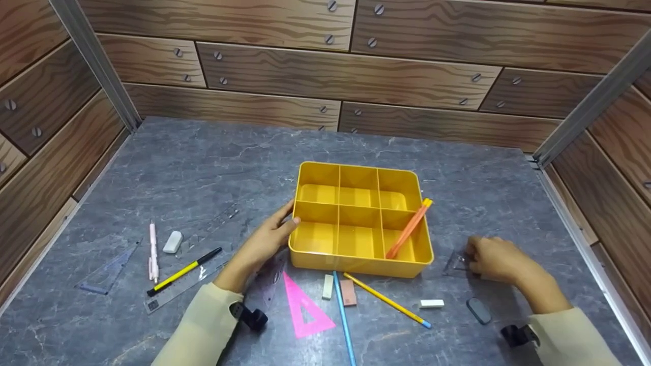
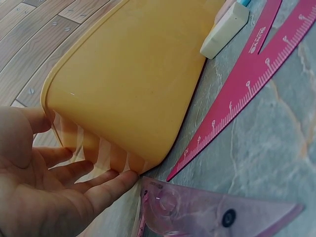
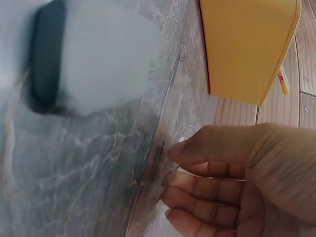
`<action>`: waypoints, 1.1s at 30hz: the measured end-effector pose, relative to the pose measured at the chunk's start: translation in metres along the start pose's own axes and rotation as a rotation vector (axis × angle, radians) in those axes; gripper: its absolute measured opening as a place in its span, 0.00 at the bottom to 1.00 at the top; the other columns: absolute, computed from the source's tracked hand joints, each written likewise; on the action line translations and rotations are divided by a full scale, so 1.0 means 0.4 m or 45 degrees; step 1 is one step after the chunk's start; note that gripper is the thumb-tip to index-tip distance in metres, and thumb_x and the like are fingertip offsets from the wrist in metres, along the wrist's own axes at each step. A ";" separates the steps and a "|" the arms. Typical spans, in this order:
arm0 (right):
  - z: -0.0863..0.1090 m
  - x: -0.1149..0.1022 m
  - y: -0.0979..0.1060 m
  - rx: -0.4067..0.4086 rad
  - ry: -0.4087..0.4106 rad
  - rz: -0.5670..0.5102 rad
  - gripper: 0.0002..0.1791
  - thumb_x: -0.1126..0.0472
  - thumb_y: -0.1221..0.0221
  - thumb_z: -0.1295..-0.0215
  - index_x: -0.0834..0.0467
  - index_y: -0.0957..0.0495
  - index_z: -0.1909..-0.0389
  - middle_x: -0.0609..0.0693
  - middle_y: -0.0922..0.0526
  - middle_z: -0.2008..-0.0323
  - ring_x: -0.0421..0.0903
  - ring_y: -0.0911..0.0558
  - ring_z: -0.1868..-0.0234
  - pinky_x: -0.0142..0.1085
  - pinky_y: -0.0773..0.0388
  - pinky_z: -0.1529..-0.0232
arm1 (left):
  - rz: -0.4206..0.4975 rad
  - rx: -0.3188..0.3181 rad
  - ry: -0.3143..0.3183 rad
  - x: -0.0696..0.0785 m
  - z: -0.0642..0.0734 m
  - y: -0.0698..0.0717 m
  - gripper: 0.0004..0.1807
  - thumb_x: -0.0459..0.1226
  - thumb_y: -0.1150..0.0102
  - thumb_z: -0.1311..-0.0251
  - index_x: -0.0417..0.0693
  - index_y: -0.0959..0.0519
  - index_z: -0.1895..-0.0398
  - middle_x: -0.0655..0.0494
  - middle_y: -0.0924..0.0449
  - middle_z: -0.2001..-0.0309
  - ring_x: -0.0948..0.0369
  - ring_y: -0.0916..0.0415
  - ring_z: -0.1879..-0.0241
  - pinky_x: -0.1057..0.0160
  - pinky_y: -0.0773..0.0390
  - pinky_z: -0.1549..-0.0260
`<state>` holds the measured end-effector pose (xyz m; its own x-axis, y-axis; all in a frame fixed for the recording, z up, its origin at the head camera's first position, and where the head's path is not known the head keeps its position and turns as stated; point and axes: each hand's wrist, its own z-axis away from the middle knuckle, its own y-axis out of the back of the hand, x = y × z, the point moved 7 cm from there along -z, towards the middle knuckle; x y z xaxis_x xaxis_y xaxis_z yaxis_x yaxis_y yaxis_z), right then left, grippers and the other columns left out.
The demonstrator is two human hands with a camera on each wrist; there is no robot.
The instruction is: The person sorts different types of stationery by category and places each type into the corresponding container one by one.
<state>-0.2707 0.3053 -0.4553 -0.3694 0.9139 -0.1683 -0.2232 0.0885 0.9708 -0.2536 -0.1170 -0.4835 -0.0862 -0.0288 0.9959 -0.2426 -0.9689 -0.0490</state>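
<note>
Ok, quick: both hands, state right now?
Left hand: open, fingers against the yellow box.
Right hand: fingers curled at the clear set square; can't tell whether it's gripped.

Place: a compact booth [image 1: 605, 168], recording-station type. You are facing a back wall [image 1: 285, 63] of wood-print boards, its flat screw heads [image 1: 332, 6] repeating as printed pattern; matching side walls [image 1: 51, 152] are enclosing you left and right. Metal posts [image 1: 99, 66] are standing at both rear corners. A grey marbled tabletop [image 1: 218, 157] is spanning the space between. A yellow divided box [image 1: 366, 265] and pink set square [image 1: 294, 305] are adding a study-desk note. You are wearing a black camera [image 1: 249, 316] on each wrist.
</note>
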 end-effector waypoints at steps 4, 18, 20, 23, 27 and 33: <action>0.002 -0.005 0.006 0.017 0.017 -0.022 0.08 0.63 0.35 0.50 0.54 0.27 0.75 0.43 0.31 0.81 0.45 0.30 0.77 0.44 0.31 0.77 | 0.014 -0.008 -0.014 0.001 -0.001 -0.001 0.33 0.39 0.52 0.26 0.47 0.51 0.22 0.43 0.52 0.24 0.43 0.36 0.34 0.51 0.31 0.38; 0.007 -0.030 0.051 0.094 0.126 -0.100 0.07 0.65 0.34 0.43 0.52 0.24 0.73 0.41 0.25 0.78 0.41 0.28 0.77 0.39 0.29 0.75 | 0.007 0.013 -0.009 -0.004 -0.002 0.002 0.33 0.39 0.52 0.26 0.48 0.50 0.22 0.43 0.52 0.24 0.43 0.37 0.34 0.50 0.32 0.38; 0.008 -0.030 0.060 0.117 0.123 -0.096 0.07 0.65 0.35 0.42 0.52 0.23 0.73 0.41 0.24 0.77 0.42 0.28 0.76 0.40 0.28 0.75 | -0.005 0.012 -0.014 -0.003 -0.002 0.001 0.33 0.39 0.52 0.26 0.47 0.50 0.22 0.42 0.52 0.24 0.43 0.37 0.34 0.50 0.32 0.37; 0.009 -0.031 0.073 0.161 0.123 -0.098 0.06 0.66 0.35 0.41 0.53 0.23 0.71 0.42 0.22 0.76 0.42 0.26 0.75 0.41 0.27 0.75 | -0.012 0.011 -0.014 -0.001 -0.001 0.001 0.33 0.39 0.52 0.26 0.47 0.50 0.22 0.43 0.52 0.24 0.43 0.37 0.34 0.50 0.32 0.38; 0.012 -0.034 0.095 0.231 0.139 -0.099 0.06 0.65 0.34 0.41 0.53 0.21 0.70 0.42 0.20 0.75 0.42 0.23 0.74 0.43 0.24 0.72 | 0.001 0.004 -0.019 -0.002 -0.003 0.000 0.33 0.39 0.52 0.26 0.47 0.50 0.22 0.42 0.52 0.24 0.42 0.37 0.34 0.50 0.32 0.38; 0.015 -0.044 0.138 0.321 0.164 -0.093 0.04 0.65 0.33 0.41 0.55 0.19 0.68 0.44 0.17 0.72 0.45 0.19 0.72 0.47 0.20 0.70 | 0.005 0.003 -0.011 -0.005 -0.003 0.001 0.33 0.39 0.52 0.26 0.47 0.50 0.23 0.42 0.52 0.24 0.42 0.37 0.34 0.50 0.32 0.38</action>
<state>-0.2712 0.2963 -0.3979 -0.4755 0.8451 -0.2442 -0.0280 0.2629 0.9644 -0.2547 -0.1170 -0.4855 -0.0786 -0.0346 0.9963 -0.2396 -0.9694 -0.0525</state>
